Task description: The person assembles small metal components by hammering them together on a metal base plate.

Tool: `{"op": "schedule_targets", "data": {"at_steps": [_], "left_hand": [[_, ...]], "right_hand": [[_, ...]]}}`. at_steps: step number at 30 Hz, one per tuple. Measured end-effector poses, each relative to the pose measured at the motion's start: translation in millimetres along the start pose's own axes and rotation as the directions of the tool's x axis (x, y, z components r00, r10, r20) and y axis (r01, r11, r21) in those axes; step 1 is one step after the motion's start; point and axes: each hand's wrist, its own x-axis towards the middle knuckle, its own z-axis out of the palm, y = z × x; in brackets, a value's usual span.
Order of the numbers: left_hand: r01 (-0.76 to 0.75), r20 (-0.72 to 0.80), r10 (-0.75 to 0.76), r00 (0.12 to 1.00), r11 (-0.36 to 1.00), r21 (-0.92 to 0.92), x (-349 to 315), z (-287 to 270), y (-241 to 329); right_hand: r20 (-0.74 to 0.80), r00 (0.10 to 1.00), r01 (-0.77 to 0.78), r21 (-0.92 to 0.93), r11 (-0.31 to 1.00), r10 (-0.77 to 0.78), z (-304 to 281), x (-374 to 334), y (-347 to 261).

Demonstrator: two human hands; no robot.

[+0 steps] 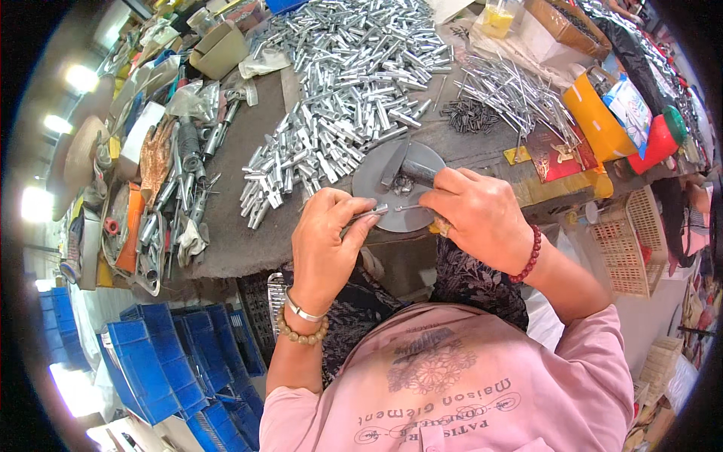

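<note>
From the head view, the left hand (324, 241) has its fingers closed around a slim, shiny metal tube (367, 215), held level just above the near edge of a round grey metal disc (392, 188) on the desk (248, 226). The right hand (474, 215) pinches a thin metal pin (408, 206) at the tube's mouth. Behind lies a heap of bright cut tubes (354, 98); blue plastic crates (181, 354) sit below.

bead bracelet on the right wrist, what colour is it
Dark red: the bead bracelet shows best in the head view, just behind the right hand.
</note>
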Motion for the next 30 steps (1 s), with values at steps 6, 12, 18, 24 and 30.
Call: {"op": "schedule_targets", "data": {"at_steps": [6, 12, 18, 24, 30], "left_hand": [[0.038, -0.010, -0.038, 0.999, 0.998, -0.042, -2.6, 2.0, 1.7], [0.026, -0.005, -0.026, 1.000, 0.999, -0.042, -3.1, 0.5, 4.6], [0.155, 0.051, -0.149, 0.988, 0.973, -0.168, -0.1, 2.4, 3.6], [0.111, 0.024, -0.109, 0.994, 0.976, -0.185, -5.4, 5.9, -2.2], [0.114, 0.012, -0.113, 0.993, 0.975, -0.190, -4.7, 5.1, 3.4]], "right_hand": [[-0.022, 0.999, 0.036, -0.035, 0.999, -0.037, 4.7, -0.4, 3.2], [-0.019, 0.999, 0.034, -0.001, 0.999, -0.034, 0.1, -2.8, 0.2], [-0.007, 0.997, 0.077, -0.033, 0.996, -0.077, 0.7, 1.1, 3.8], [0.026, 0.990, 0.139, -0.058, 0.989, -0.138, 0.5, 4.1, 7.9], [0.078, 0.978, 0.198, -0.030, 0.980, -0.195, -1.6, 10.4, 12.3]]}}
